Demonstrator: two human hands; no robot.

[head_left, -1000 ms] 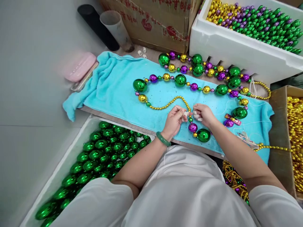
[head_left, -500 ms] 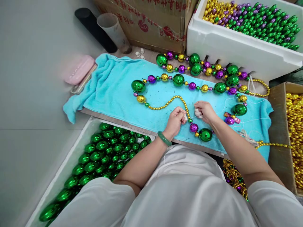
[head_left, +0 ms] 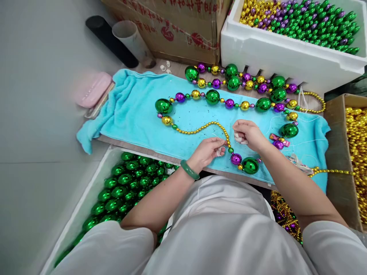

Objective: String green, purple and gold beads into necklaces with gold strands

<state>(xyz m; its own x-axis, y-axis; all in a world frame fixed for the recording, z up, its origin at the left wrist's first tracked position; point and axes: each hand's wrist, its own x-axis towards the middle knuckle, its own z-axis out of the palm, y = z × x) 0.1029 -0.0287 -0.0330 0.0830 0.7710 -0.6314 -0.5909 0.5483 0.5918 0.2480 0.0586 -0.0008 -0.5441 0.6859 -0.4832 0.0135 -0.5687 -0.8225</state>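
Note:
My left hand (head_left: 211, 151) is closed beside the gold bead section of a bead necklace (head_left: 212, 97), thumb and fingertips pinched. A thin white thread end sticks up from this pinch. My right hand (head_left: 247, 134) is curled closed just right of the gold beads, apart from my left; what its fingers hold is hidden. Both hands have white wrapping on some fingers. Below them lie a purple bead (head_left: 236, 159) and a large green bead (head_left: 250, 165) of the necklace. It loops over a turquoise towel (head_left: 137, 110).
Another bead strand (head_left: 233, 83) lies along the back. A white foam box (head_left: 266, 53) of mixed beads stands behind, beside a cardboard box (head_left: 183, 23). Green beads fill a bin (head_left: 74, 214) at lower left; gold beads fill a carton (head_left: 341, 152) at right.
My left hand has shifted slightly left and down, its fingers straighter. The thread stretched between both hands before is no longer plainly visible; a thread end now shows above my left fingers.

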